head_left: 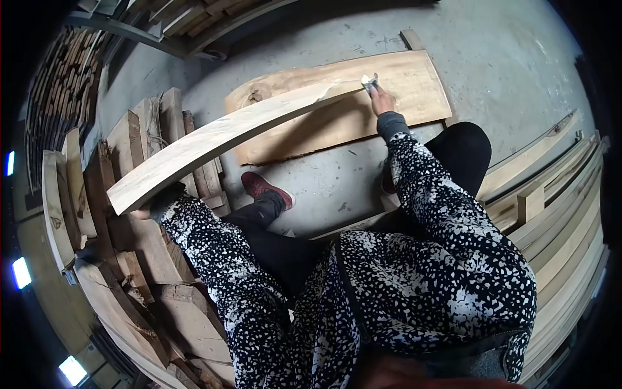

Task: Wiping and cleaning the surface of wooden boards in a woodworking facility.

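Note:
A long pale wooden plank (227, 135) slants across the view, its near end at the left and its far end toward the upper right. My left hand (140, 213) is under the near end, holding it; most of its fingers are hidden by the wood and sleeve. At the far end, my right hand (382, 102) is closed on a small crumpled grey-and-cream piece (369, 82), which touches the plank's tip. Its material is unclear. Below the raised plank, a wide wooden slab (408, 84) lies across supports just off the floor.
Stacked rough boards (175, 318) fill the left side, close to my left arm. Long boards (551, 214) lie along the right. A lumber rack (188, 39) stands at the top left, and concrete floor (505, 71) extends behind the slab. My shoe (264, 188) stands before it.

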The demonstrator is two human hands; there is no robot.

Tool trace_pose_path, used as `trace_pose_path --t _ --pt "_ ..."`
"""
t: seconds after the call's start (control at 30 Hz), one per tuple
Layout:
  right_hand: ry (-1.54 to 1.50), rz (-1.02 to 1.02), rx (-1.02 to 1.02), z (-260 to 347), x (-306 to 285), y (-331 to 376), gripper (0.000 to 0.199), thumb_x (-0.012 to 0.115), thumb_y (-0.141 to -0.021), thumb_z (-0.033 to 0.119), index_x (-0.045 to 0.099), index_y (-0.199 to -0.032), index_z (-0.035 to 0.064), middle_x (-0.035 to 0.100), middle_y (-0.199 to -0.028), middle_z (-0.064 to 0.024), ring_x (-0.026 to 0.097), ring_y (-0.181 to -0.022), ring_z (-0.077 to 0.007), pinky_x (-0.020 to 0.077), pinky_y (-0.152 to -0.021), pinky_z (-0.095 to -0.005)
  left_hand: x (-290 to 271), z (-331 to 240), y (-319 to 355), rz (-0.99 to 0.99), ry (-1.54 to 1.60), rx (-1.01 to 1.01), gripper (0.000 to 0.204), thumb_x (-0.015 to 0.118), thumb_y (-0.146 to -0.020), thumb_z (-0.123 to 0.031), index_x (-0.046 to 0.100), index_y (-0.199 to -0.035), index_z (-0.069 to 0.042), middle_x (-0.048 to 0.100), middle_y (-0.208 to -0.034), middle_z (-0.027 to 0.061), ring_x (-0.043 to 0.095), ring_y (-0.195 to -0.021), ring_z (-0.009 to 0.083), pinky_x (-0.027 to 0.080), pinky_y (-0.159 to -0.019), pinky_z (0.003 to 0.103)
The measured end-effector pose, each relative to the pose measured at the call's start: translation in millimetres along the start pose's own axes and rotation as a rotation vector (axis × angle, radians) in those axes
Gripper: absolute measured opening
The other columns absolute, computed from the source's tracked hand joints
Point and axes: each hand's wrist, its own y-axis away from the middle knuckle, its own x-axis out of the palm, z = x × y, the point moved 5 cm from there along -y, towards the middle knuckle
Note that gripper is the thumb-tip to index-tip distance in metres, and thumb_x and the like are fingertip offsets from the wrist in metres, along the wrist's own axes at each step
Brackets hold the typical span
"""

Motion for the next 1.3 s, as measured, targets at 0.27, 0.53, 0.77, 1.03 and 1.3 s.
trace_pose_path --t 0.27,0.53,0.77,1.03,1.3 --pt "-0.285 -0.078 -0.595 201.8 14.1 117.6 0.043 0.038 -0.088 0.028 0.042 -0.12 0.0007 0.043 -0.12 -0.0235 0.032 -0.119 -0.038 0.0223 -0.1 -0.0411 31.6 -11.8 31.5 -0.056 -0.028 0.114 0.056 0.036 -0.076 -0.048 0.052 -0.109 -0.005 0.056 -0.1 0.0127 0.054 -0.09 0.0304 0.043 -0.079 0.047" --pt "-0.394 0.236 -1.165 328.3 -4.1 216.2 0.046 0.047 -0.079 0.01 0.042 -0.124 0.019 0.03 -0.135 -0.0069 0.021 -0.127 -0.0266 0.0101 -0.103 -0.0463 27.8 4.1 17.8 0.049 0.029 -0.069 0.059 0.037 -0.075 -0.05 0.051 -0.109 -0.005 0.055 -0.101 0.0126 0.052 -0.092 0.0295 0.041 -0.08 0.046" --pt "-0.269 -0.038 -0.809 140.3 5.3 96.4 0.04 0.04 -0.089 0.018 0.036 -0.125 0.0029 0.037 -0.129 -0.0139 0.029 -0.123 -0.0271 0.0208 -0.101 -0.0328 25.0 -8.5 27.8 0.0 0.09 -0.177 0.059 0.036 -0.074 -0.051 0.051 -0.11 -0.006 0.054 -0.103 0.012 0.051 -0.093 0.0294 0.04 -0.081 0.045" --pt "-0.318 0.113 -0.632 151.8 -1.4 89.9 0.037 0.041 -0.089 0.021 0.041 -0.12 0.0014 0.048 -0.117 -0.0162 0.041 -0.111 -0.0302 0.0291 -0.096 -0.0349 34.6 -17.7 47.3 -0.081 0.133 -0.288 0.059 0.033 -0.074 -0.051 0.051 -0.108 -0.007 0.053 -0.105 0.0118 0.051 -0.092 0.03 0.04 -0.083 0.044" --pt "-0.237 0.12 -1.222 243.8 3.4 199.5 0.043 0.055 -0.078 0.019 0.043 -0.116 0.0033 0.049 -0.114 -0.0178 0.045 -0.106 -0.0314 0.0332 -0.091 -0.0397 25.0 8.3 21.0 0.197 0.345 -0.351 0.063 0.034 -0.076 -0.057 0.05 -0.097 0.0 0.05 -0.097 0.0129 0.051 -0.091 0.0299 0.042 -0.081 0.041"
